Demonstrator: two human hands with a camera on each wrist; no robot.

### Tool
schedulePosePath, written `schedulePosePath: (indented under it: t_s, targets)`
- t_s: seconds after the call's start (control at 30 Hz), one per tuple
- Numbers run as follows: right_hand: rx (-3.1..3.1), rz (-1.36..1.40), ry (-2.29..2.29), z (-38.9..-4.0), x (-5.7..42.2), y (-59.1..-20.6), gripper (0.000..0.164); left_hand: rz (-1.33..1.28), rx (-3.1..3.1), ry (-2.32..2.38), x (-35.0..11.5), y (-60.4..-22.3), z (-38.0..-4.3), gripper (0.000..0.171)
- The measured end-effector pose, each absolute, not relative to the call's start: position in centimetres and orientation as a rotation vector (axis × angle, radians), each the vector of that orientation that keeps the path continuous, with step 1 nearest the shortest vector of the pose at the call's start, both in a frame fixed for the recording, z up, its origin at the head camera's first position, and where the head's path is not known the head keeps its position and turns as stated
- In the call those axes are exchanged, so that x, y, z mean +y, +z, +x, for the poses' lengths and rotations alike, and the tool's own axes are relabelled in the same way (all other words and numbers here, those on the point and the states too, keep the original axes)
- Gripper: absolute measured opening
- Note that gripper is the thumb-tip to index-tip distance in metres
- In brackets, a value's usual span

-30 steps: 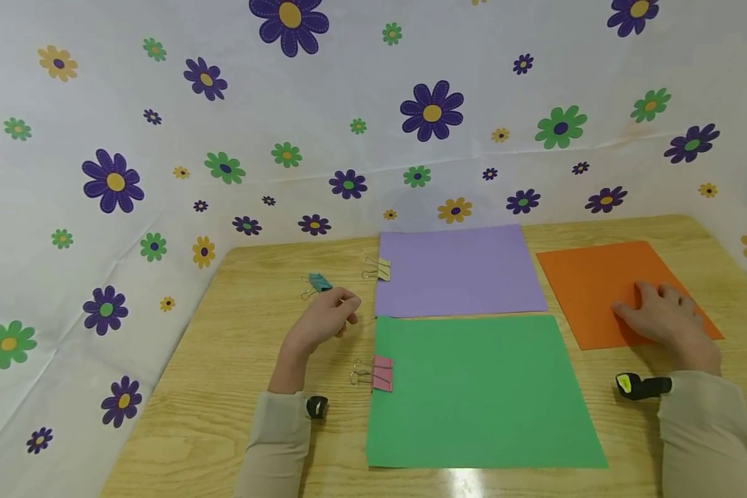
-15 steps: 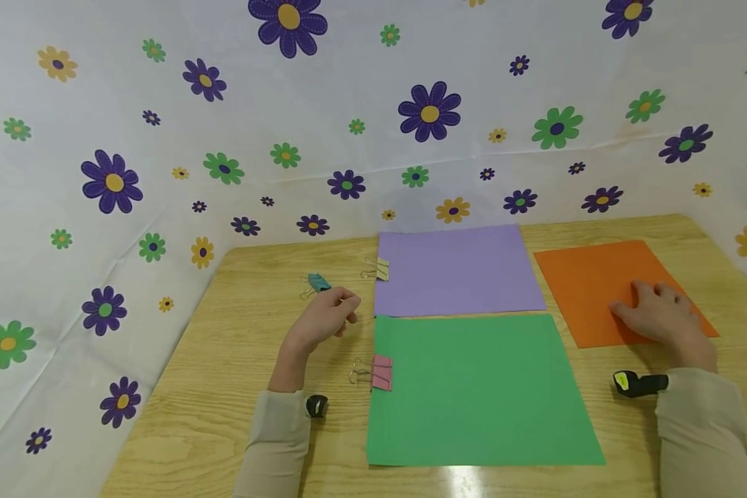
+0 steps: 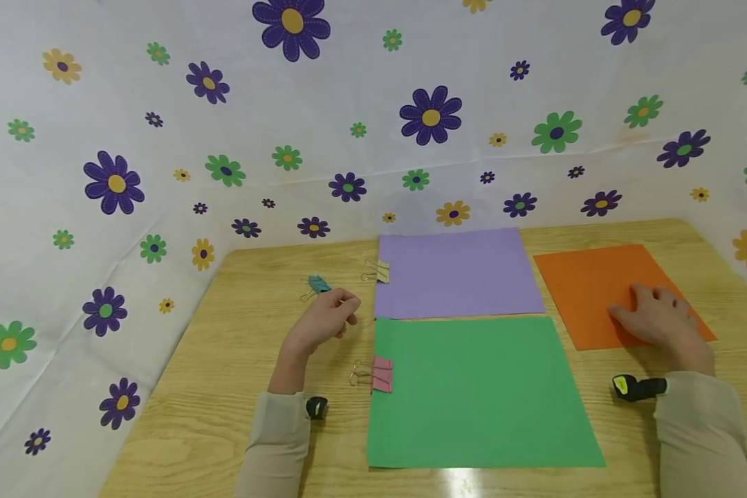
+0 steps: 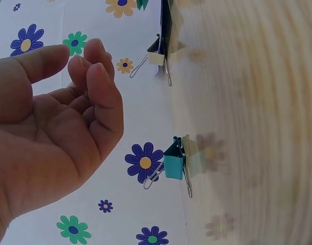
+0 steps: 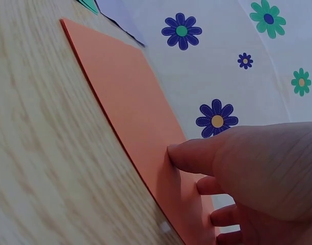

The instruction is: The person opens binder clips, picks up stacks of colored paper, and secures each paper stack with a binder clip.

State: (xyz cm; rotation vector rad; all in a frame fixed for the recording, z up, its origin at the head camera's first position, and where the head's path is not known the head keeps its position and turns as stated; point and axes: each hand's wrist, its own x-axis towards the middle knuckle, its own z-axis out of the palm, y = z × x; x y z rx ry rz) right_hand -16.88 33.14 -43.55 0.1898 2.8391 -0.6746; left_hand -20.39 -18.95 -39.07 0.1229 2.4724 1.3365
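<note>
My left hand (image 3: 322, 319) hovers over the table with its fingers loosely curled and nothing in them. Just beyond it lies a teal binder clip (image 3: 317, 283), partly covered by the hand in the head view and fully visible in the left wrist view (image 4: 174, 164). My right hand (image 3: 662, 321) rests its spread fingertips on an orange paper stack (image 3: 588, 283); the thumb touches the top in the right wrist view. A pale yellow binder clip (image 3: 382, 272) grips the left edge of the purple paper (image 3: 460, 273). On the green paper (image 3: 479, 394), a pink binder clip (image 3: 382, 375) sits at the left edge.
All of this lies on a wooden table (image 3: 211, 360). A white cloth (image 3: 348, 90) with printed flowers rises behind it and along its sides. The green paper is nearer than the purple one, with a narrow strip of wood between; the orange stack lies apart on the right.
</note>
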Motion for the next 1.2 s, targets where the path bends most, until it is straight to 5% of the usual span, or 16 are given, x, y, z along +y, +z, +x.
schedulePosePath:
  t_s: [1.2]
  targets:
    - [2.844, 0.203, -0.671, -16.72, 32.86, -43.40, 0.081, 0.103, 2.490, 1.324, -18.87, -38.95, -20.26, 0.033]
